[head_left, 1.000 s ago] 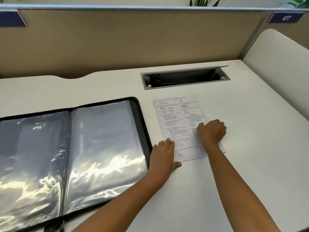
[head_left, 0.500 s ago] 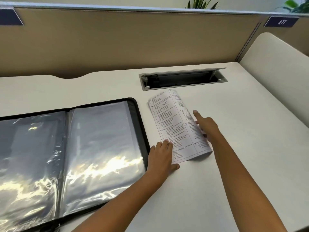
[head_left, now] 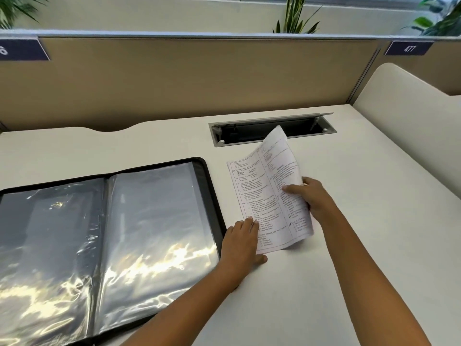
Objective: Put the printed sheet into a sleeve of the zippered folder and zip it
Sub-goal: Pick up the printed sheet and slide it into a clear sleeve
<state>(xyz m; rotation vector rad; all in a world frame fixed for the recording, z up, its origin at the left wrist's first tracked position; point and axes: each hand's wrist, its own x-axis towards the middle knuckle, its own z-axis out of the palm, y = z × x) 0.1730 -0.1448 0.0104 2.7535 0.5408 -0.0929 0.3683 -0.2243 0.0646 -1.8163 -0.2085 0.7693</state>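
Observation:
The printed sheet (head_left: 262, 186) lies partly on the white desk, right of the folder, its right half curled up off the surface. My right hand (head_left: 313, 197) pinches that raised right edge, thumb on top. My left hand (head_left: 243, 245) lies flat, fingers pressing the sheet's lower left corner onto the desk. The zippered folder (head_left: 207, 186) is black and lies open at the left, showing two shiny clear plastic sleeves (head_left: 154, 228). The zip pull is not visible.
A recessed cable tray (head_left: 249, 132) with a raised lid sits in the desk just beyond the sheet. A tan partition (head_left: 199, 78) runs along the back. A cream side panel (head_left: 409, 113) borders the desk at the right.
My right hand has gone from resting on the sheet to gripping its right edge and lifting it, so the paper now curls upward. My left hand still pins the lower left corner.

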